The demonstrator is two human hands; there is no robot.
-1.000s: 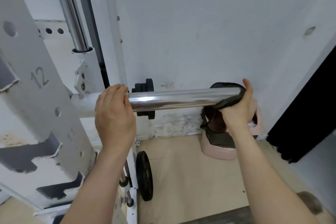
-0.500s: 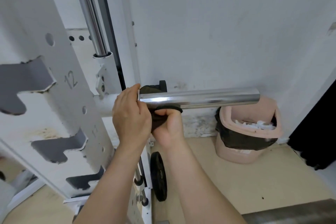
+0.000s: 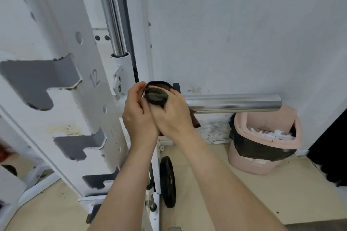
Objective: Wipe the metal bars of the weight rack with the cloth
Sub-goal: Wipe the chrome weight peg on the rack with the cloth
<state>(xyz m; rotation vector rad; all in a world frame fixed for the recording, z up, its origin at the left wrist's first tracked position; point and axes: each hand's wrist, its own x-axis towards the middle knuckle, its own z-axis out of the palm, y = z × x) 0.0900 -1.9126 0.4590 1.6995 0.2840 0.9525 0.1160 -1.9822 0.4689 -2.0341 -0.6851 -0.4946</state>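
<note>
The dark olive-brown cloth sat bunched round the inner end of the horizontal chrome bar, close against the white steel rack upright. Both grips were closed on it: the right hand wrapped the cloth over the bar, and the left hand pressed against it, with curled fingers pinching the cloth's left edge. The step in hand looked like wiping this bar at its root. The outer stretch gleamed bare above the pink plastic waste bin. The next move probably called for a firm squeeze and a slide outward along the bar, or for moving on to the vertical chrome guide rod.
</note>
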